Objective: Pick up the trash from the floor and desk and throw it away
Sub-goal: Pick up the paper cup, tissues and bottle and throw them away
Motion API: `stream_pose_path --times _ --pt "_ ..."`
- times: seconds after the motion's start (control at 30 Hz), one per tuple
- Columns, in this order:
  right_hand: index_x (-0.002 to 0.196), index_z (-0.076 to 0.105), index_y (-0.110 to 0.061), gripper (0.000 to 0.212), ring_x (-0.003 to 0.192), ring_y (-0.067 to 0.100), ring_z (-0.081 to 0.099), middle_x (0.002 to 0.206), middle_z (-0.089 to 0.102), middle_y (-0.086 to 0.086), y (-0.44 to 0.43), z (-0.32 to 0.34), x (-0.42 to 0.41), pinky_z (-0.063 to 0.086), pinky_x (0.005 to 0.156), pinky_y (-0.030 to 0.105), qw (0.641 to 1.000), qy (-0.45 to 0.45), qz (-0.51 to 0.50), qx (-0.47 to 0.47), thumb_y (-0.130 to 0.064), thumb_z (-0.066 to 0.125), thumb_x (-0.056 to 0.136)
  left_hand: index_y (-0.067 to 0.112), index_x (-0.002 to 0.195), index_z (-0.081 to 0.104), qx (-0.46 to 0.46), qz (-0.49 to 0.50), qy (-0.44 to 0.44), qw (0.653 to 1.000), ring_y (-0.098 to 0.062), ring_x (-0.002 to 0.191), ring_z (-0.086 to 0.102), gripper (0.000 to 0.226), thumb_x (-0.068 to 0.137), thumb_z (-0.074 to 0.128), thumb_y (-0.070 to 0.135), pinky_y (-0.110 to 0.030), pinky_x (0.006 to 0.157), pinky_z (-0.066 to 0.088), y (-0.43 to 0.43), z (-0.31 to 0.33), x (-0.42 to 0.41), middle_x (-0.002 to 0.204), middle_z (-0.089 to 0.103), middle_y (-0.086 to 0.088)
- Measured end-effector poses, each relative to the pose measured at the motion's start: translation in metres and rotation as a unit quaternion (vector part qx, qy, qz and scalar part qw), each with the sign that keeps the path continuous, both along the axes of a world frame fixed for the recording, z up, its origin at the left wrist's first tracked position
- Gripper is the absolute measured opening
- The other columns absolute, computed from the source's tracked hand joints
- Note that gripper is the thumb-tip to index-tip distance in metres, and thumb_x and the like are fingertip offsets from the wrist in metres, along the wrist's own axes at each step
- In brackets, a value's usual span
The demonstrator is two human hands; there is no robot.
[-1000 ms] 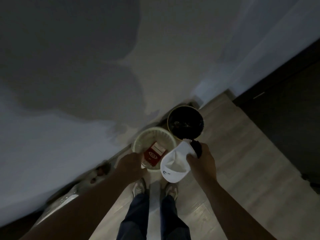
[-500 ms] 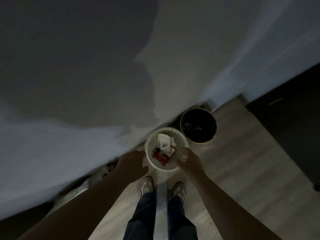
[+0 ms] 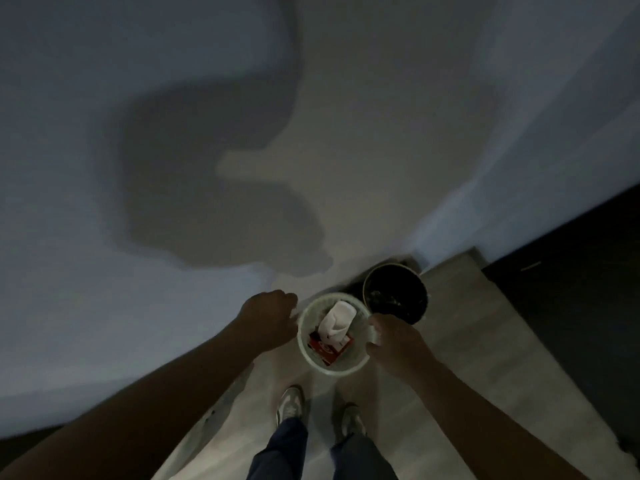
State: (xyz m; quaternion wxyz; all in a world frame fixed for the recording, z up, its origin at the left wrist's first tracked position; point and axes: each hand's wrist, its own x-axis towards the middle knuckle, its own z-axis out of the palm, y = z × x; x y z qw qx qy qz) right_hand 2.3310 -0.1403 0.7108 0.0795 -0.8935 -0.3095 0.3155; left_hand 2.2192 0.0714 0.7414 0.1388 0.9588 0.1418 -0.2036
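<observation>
Since the earlier frame the white cup [image 3: 337, 318] had left our right hand [image 3: 394, 341] and lay on the red box [image 3: 327, 348] inside the white basket [image 3: 341, 367], between both hands, thrown away as trash, we judged. Our left hand [image 3: 268, 320] hung loosely curled and empty beside the rim. Our right hand curled at the opposite rim; whether it pinched anything we could not tell. Beyond stood the black bin [image 3: 394, 296].

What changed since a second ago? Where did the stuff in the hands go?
The right hand let go of the white paper cup and the left hand let go of the red box. Both now lie in the white basket, with the hands at its sides. The black bin and the shoes stayed put.
</observation>
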Motion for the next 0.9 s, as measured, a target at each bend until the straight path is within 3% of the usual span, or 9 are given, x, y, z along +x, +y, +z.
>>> stream_pose_path --times 0.17,0.5,0.73,0.9 --pt "0.114 0.051 -0.013 0.034 0.105 0.026 0.056 0.115 0.058 0.007 0.004 0.060 0.040 0.047 0.082 0.034 0.985 -0.076 0.152 -0.034 -0.031 0.059 0.085 0.017 0.133 0.045 0.051 0.032 -0.029 0.998 -0.021 0.111 0.055 0.047 0.092 0.051 0.040 -0.030 0.092 0.045 -0.003 0.060 0.008 0.125 0.055 -0.005" --pt "0.138 0.041 -0.018 0.056 0.118 0.019 0.048 0.133 0.049 0.002 0.023 0.178 0.092 0.037 0.087 0.023 0.939 -0.123 0.310 0.088 -0.038 0.059 0.088 0.024 0.130 0.049 0.083 0.197 -0.136 0.967 -0.015 0.109 0.056 0.045 0.090 0.055 0.043 -0.028 0.094 0.045 -0.053 0.147 -0.020 0.123 0.058 0.003" --pt "0.121 0.053 -0.020 0.046 0.106 0.021 0.056 0.119 0.059 0.002 0.072 0.245 0.020 0.047 0.086 0.032 0.867 -0.190 0.436 0.152 -0.039 0.063 0.080 0.027 0.128 0.052 0.136 0.325 -0.170 0.920 -0.013 0.106 0.058 0.049 0.085 0.057 0.051 -0.028 0.091 0.046 -0.073 0.199 -0.114 0.119 0.060 0.006" --pt "0.127 0.048 -0.024 0.052 0.110 0.019 0.054 0.123 0.056 -0.001 0.100 0.274 -0.080 0.044 0.087 0.028 0.796 -0.183 0.543 0.198 -0.042 0.063 0.081 0.027 0.128 0.051 0.176 0.421 -0.156 0.876 -0.014 0.107 0.058 0.051 0.084 0.057 0.054 -0.028 0.090 0.046 -0.098 0.223 -0.210 0.120 0.060 0.006"
